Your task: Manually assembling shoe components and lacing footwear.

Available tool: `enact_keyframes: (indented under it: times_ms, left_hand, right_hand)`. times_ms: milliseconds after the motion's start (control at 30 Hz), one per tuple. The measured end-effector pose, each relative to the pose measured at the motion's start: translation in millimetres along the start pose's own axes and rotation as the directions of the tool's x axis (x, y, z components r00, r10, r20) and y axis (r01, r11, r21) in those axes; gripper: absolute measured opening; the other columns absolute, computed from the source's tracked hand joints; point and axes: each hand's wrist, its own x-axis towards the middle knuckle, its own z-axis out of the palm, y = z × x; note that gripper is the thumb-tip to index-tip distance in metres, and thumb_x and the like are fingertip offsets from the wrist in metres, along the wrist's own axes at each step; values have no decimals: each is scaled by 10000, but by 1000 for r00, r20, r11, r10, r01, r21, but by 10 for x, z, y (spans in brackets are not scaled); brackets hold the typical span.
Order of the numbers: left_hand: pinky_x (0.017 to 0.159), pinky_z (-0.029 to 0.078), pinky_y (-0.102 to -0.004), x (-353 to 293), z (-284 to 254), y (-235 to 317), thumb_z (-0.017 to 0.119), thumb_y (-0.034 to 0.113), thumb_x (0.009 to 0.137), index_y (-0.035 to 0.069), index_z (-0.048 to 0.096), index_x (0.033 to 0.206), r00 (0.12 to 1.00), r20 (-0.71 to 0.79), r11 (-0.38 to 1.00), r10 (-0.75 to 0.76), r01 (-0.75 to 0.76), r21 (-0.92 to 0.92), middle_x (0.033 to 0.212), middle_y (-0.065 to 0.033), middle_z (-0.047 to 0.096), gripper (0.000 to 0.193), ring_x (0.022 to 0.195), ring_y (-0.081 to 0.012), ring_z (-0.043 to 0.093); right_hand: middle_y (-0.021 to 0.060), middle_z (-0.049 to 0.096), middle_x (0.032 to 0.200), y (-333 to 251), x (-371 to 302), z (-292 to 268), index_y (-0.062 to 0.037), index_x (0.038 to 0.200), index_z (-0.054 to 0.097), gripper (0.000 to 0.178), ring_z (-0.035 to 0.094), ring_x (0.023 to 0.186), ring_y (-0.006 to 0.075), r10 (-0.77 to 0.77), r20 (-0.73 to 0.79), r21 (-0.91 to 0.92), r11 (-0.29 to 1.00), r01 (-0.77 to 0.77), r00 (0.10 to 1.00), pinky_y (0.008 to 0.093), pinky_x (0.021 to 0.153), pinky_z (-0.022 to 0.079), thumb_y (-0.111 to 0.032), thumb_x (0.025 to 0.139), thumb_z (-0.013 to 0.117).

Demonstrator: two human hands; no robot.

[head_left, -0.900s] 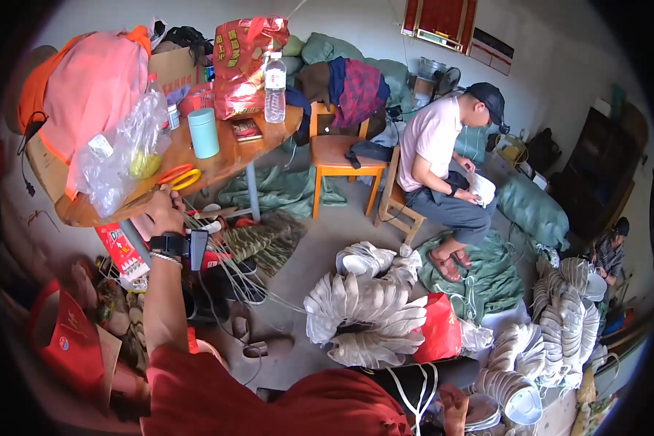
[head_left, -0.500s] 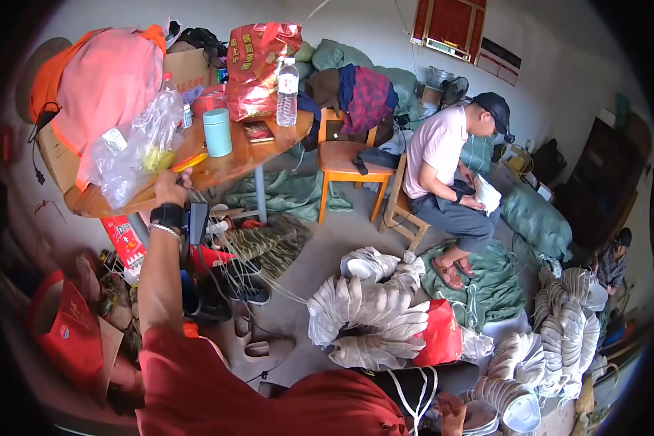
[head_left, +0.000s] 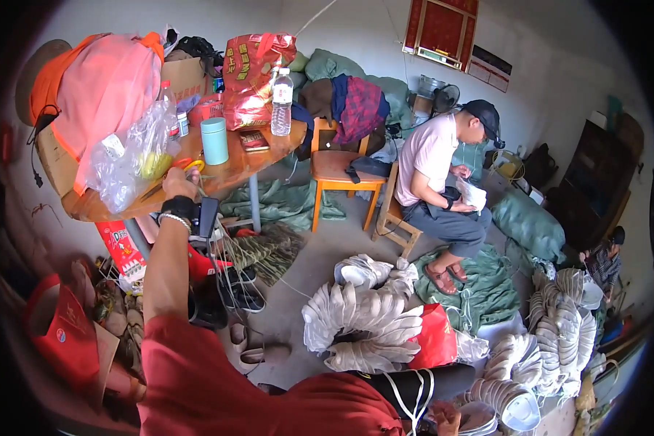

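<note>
My left arm reaches out to the wooden table, and my left hand (head_left: 179,184) is closed on scissors (head_left: 193,165) with orange and yellow handles at the table's edge. A dark device and a beaded bracelet are on that wrist. Pale strings (head_left: 221,251) hang down below this hand; whether it grips them too is unclear. Close by lie a clear plastic bag (head_left: 132,156) with something yellow-green in it and a teal canister (head_left: 214,141). My right hand (head_left: 443,417) shows only partly at the bottom edge, near white cords (head_left: 412,396); its fingers are hard to make out.
A water bottle (head_left: 282,103) and a red bag (head_left: 251,80) stand on the table (head_left: 258,161). Beyond an orange chair (head_left: 349,171), a seated person (head_left: 432,167) handles a white piece. Stacked pale cup-shaped pieces (head_left: 360,316) cover the floor; shoes (head_left: 241,296) lie below my arm.
The scissors have turned, so their handle loops now show above my left hand. My view has shifted slightly, and the seated person's hand has risen from the white piece.
</note>
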Motion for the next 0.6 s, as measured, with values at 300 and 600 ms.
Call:
enact_keyframes:
  times_ms: [300,600]
  left_hand:
    - [466,427,-357,-190,1,77,415,33,742,-29,503,821,877,-23,811,481,-435,390,715,-183,581,133,496,-249,529]
    - [858,395,-423,106,-120,-78,467,63,719,-99,494,1042,704,34,450,709,-489,747,982,-312,555,363,970,-429,522]
  right_hand:
    - [103,580,937,211,15,-49,-18,1124,456,290,567,745,166,140,-13,235,963,-133,990,220,591,469,2,835,474]
    - [108,579,951,226,18,-93,-21,1139,443,302,567,749,173,100,-33,54,994,-98,994,231,603,472,-9,839,473]
